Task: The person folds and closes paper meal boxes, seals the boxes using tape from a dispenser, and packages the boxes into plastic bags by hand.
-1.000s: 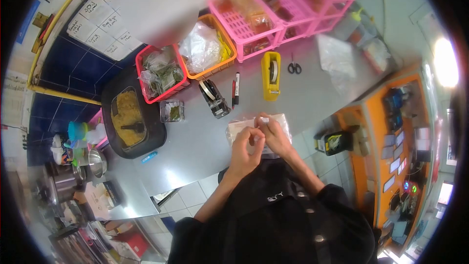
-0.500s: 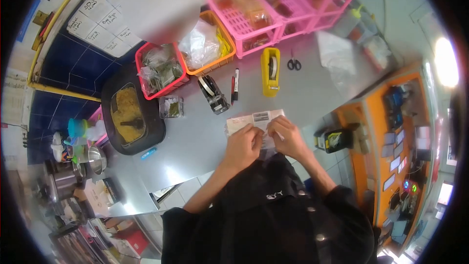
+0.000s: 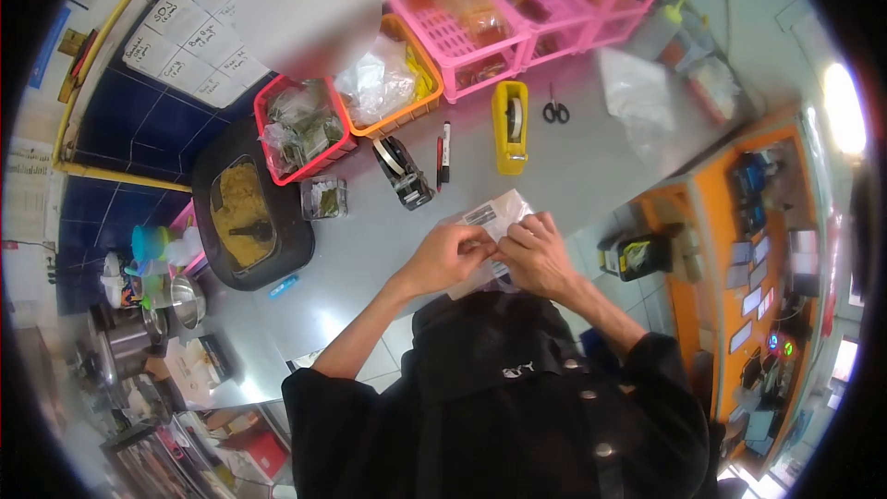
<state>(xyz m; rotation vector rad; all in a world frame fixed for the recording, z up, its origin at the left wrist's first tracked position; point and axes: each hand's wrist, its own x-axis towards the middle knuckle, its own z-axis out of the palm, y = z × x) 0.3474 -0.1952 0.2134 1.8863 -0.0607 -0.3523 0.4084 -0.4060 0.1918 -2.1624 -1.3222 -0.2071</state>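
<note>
Near the counter's front edge, a pale flat packet (image 3: 505, 206) in clear plastic, with a printed label, is between my hands. My left hand (image 3: 445, 259) is closed, its fingertips pinching at the packet's middle. My right hand (image 3: 538, 255) is also closed on it, fingers curled and close to the left fingertips. The packet tilts, its upper corner pointing away from me. My fingers hide much of its middle. Beyond it lie a black tape dispenser (image 3: 404, 176), a marker (image 3: 446, 152) with a red pen (image 3: 439, 164), and a yellow tape dispenser (image 3: 509, 129).
Black scissors (image 3: 554, 112) lie at the back. Red (image 3: 349, 143) and orange (image 3: 434, 102) baskets of bags and pink crates (image 3: 527, 51) line the rear. On the left are a black tub (image 3: 300, 254) with yellowish powder and a small clear box (image 3: 323, 199). An orange shelf (image 3: 707, 222) stands right.
The packet has turned, its upper edge now slanting up to the right. My left hand has shifted left and opened its wrist angle; my right hand has come in over the packet.
</note>
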